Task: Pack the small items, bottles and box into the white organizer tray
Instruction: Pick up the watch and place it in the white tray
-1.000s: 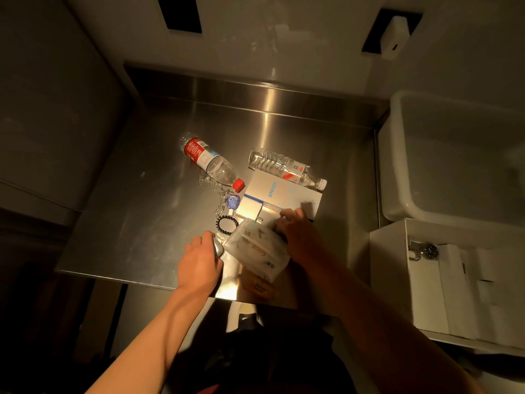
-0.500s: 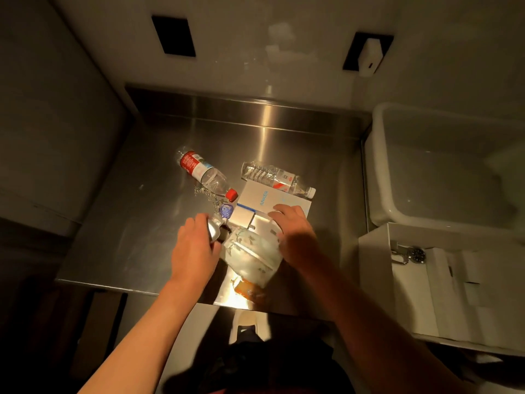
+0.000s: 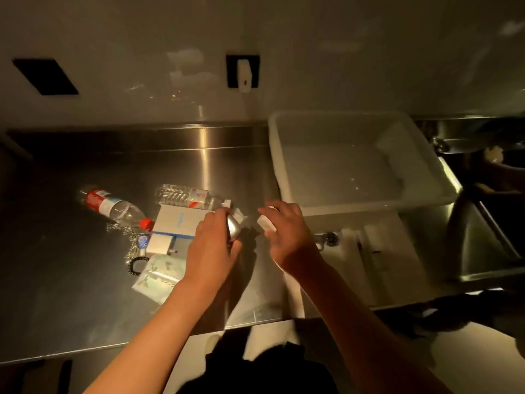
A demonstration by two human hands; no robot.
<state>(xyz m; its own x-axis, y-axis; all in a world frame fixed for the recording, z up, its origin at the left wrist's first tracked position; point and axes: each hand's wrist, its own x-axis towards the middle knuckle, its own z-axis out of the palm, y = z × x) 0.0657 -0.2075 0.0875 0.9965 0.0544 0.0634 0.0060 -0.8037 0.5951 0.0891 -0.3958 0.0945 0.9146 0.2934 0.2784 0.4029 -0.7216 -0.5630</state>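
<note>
My left hand [image 3: 211,247] grips a small silver rounded object [image 3: 233,230] above the steel counter. My right hand [image 3: 287,234] holds a small white case [image 3: 265,223], close to the left edge of the white organizer tray [image 3: 380,268], where a wristwatch [image 3: 329,238] lies. On the counter to the left lie a red-capped bottle [image 3: 113,206], a clear bottle [image 3: 190,196], a white box [image 3: 179,223], a small white cube [image 3: 160,243], a chain with a blue tag [image 3: 133,243], a black hair tie [image 3: 136,265] and a tissue packet [image 3: 159,275].
A large white plastic tub [image 3: 355,163] stands behind the organizer tray. A steel sink basin [image 3: 483,237] opens at the right. The counter's front edge [image 3: 113,345] runs below my forearms. A wall socket with a white plug [image 3: 244,71] is on the back wall.
Both hands lifted off the tissue packet and moved right toward the organizer tray, the left with the silver object, the right now with the white case. The camera view swung right.
</note>
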